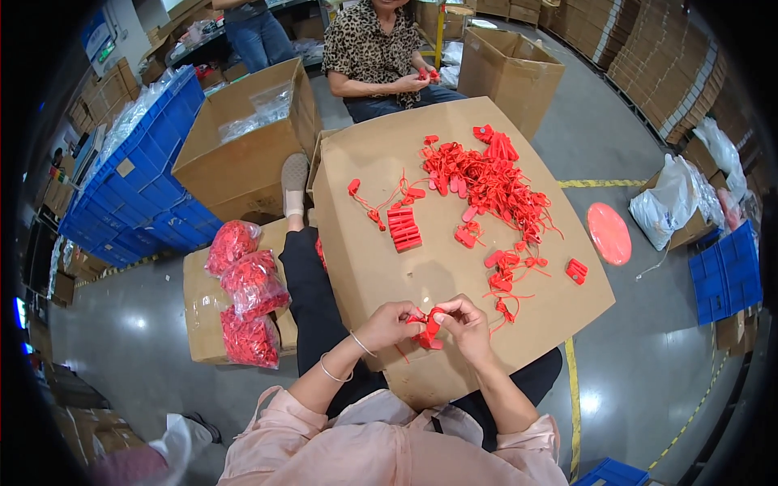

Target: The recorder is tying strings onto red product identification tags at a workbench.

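Observation:
Near the front edge of the cardboard work surface [356, 243], my left hand [391, 326] and my right hand [465, 322] are closed, fingertips pinched together on a small red plastic piece with a cord [428, 330]. Its exact kind is too small to make out, and my fingers partly cover it. Just beyond my hands lies a neat row of red plastic pieces [403, 229]. Farther back is a tangled heap of red cords and pieces [502, 185]. Several loose corded pieces [502, 271] trail down the right side, and a small red ribbed block [576, 271] sits near the right edge.
Clear bags of red pieces [253, 283] rest on a carton to the left. An open carton [243, 154] and blue crates [134, 186] stand beyond. Across the surface sits a co-worker [377, 57] holding red pieces. A red round stool [608, 233] stands at right.

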### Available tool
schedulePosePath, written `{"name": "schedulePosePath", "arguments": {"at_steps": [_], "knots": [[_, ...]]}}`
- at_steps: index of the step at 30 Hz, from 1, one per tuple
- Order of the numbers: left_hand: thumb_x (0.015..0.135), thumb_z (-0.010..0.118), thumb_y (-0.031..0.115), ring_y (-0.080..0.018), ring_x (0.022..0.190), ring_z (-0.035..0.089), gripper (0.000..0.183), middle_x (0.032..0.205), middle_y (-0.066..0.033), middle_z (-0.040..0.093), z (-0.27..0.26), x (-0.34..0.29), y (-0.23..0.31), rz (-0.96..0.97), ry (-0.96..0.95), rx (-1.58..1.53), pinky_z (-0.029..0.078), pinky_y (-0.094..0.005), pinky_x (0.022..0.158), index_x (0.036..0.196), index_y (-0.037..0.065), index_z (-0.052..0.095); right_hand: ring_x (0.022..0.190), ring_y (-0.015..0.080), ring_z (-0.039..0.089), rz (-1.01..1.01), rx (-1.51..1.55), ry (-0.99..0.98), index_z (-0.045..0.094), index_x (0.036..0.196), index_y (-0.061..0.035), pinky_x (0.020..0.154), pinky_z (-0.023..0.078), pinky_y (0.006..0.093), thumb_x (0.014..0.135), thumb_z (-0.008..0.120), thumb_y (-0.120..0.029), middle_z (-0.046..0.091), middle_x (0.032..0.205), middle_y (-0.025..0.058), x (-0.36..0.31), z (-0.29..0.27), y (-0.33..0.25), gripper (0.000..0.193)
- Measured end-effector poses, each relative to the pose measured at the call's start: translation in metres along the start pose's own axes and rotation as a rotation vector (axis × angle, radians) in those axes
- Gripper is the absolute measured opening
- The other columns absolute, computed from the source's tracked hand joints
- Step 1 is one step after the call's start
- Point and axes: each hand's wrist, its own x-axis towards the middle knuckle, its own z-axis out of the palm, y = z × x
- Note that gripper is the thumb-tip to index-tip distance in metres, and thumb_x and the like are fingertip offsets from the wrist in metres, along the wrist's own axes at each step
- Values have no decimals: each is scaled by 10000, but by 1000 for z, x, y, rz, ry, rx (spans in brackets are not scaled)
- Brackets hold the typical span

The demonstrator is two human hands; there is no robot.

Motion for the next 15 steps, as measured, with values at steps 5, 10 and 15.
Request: {"name": "schedulePosePath", "arguments": {"at_steps": [5,10,15], "knots": [[826,591,98,-54,560,519,159,724,-10,573,6,-5,-1,-5,-17,-270,426,-190,510,952,8,555,693,60,539,52,118,85,585,881,-27,668,450,205,811,583,-3,588,781,23,-3,2,2,74],[843,570,110,-51,556,523,153,709,-7,569,18,-5,-6,58,97,-293,444,-186,512,949,2,546,649,78,550,252,483,195,559,937,-22,596,458,200,842,563,-64,598,793,43,-11,5,22,104],[847,564,123,-54,559,528,174,710,-14,568,19,-5,-11,-3,44,-285,452,-189,512,966,-1,539,580,61,532,377,332,171,527,979,-14,510,439,188,878,529,-128,593,753,42,-17,0,25,152]]}}
